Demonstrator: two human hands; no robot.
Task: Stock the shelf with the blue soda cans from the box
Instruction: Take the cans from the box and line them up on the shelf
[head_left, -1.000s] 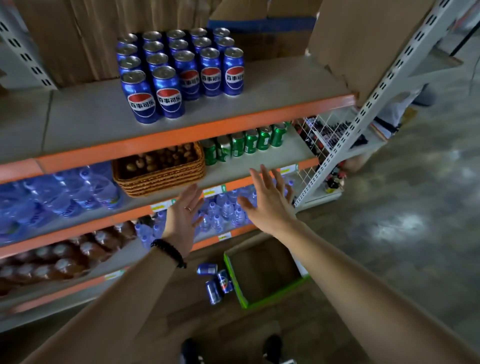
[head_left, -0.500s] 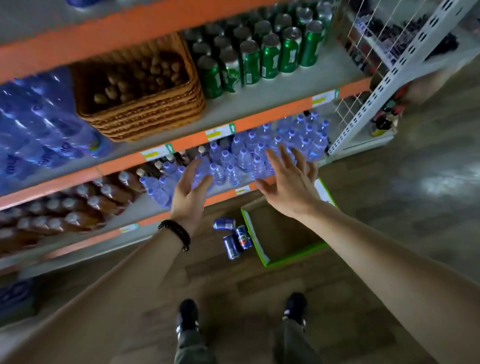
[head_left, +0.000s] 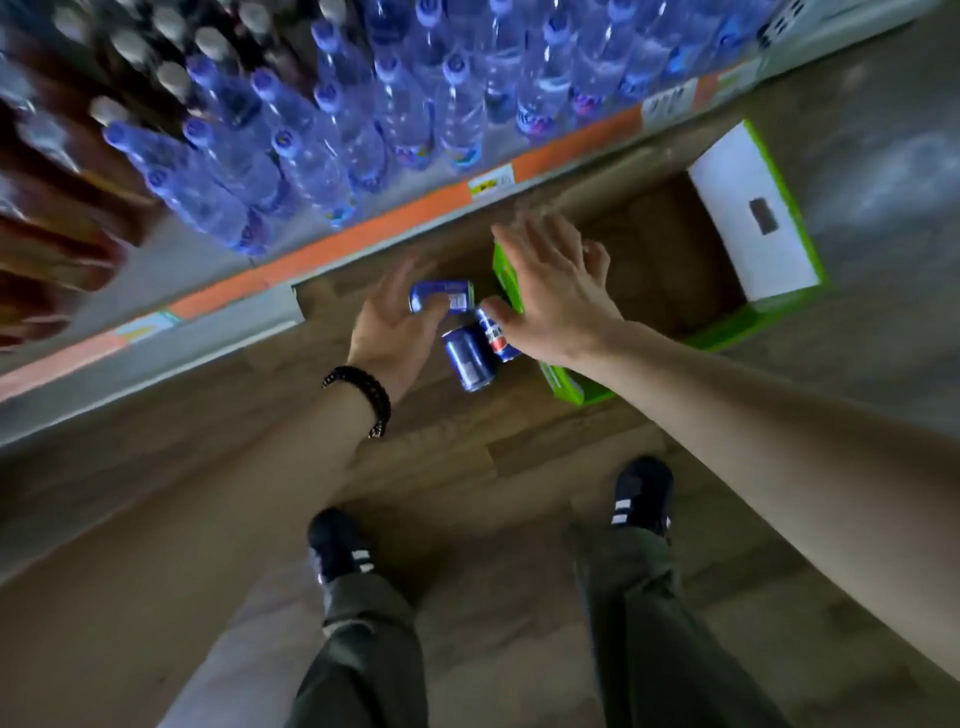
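Left hand (head_left: 390, 325) over can (head_left: 441, 297); right hand (head_left: 558, 296) beside.

The person's arms are bare to past the elbows, with no sleeves showing. A black beaded bracelet (head_left: 363, 387) circles the left wrist. Dark olive trousers (head_left: 363, 660) cover both legs, and the black shoes (head_left: 643, 493) carry white stripes on the side.

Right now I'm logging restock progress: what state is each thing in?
Box: open, on the floor, looks empty.
Three blue cans: lying on their sides on the floor beside the box.
Left hand: open, reaching over the cans.
Right hand: open, fingers spread above them.
Water bottles: upright on the shelf.
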